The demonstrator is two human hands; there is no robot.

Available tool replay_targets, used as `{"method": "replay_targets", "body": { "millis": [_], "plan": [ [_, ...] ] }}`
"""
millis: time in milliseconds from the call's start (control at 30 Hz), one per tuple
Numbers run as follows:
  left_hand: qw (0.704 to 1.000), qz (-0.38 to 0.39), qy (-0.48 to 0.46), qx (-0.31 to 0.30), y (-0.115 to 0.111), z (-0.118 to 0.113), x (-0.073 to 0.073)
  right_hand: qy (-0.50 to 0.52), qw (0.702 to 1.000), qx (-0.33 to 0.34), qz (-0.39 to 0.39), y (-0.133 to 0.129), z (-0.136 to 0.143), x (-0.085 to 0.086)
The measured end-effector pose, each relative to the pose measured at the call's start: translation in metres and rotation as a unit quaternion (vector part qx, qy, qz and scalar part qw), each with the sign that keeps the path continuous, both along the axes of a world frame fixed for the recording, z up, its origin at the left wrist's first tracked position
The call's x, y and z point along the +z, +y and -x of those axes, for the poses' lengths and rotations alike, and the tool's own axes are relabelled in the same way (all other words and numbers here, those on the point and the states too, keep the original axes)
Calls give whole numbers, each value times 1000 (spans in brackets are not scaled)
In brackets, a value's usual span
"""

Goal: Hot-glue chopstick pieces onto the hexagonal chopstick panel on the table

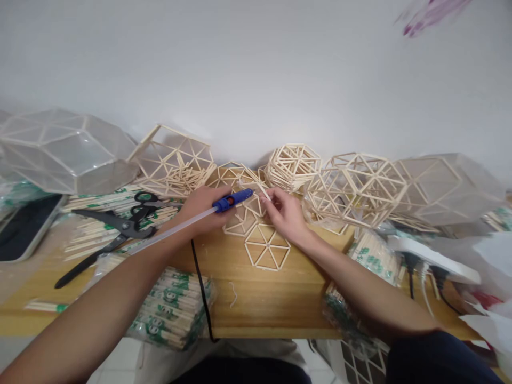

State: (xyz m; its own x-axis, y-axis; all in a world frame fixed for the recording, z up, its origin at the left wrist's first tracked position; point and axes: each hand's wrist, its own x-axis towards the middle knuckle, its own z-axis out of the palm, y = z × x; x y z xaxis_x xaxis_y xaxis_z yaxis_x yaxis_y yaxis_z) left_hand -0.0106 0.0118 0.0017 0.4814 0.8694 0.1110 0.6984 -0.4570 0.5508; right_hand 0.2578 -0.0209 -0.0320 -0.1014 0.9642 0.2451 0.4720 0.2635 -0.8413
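My left hand [206,210] is closed around a blue hot glue gun [232,201]. A long translucent glue stick [172,231] runs out of its back, over my left forearm, and its nozzle points right. My right hand [284,210] pinches a thin wooden stick [262,190] close to the nozzle, at the edge of a frame of glued sticks [236,173]. Part of that frame is hidden behind my hands and the gun. Just below lies a flat hexagon of sticks with spokes [269,246]. Another flat stick frame [240,221] lies partly under the gun.
Black pliers [124,229] and scissors [150,201] lie on loose chopsticks at left, beside a phone [30,226]. Packs of wrapped chopsticks [172,306] line the front. Stick polyhedra [356,186] and covered ones [68,152] stand along the wall. A power strip [436,260] sits right; a black cable [202,293] crosses the table.
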Motion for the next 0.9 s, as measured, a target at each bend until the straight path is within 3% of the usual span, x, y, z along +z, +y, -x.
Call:
{"method": "replay_targets", "body": {
  "millis": [467,900],
  "plan": [
    [1000,-4,-4,1,0,-3,-1,17,1000,7,11,0,2,0],
    [1000,-11,-2,4,1,-3,-10,22,999,5,23,-1,2,0]
  ]
}}
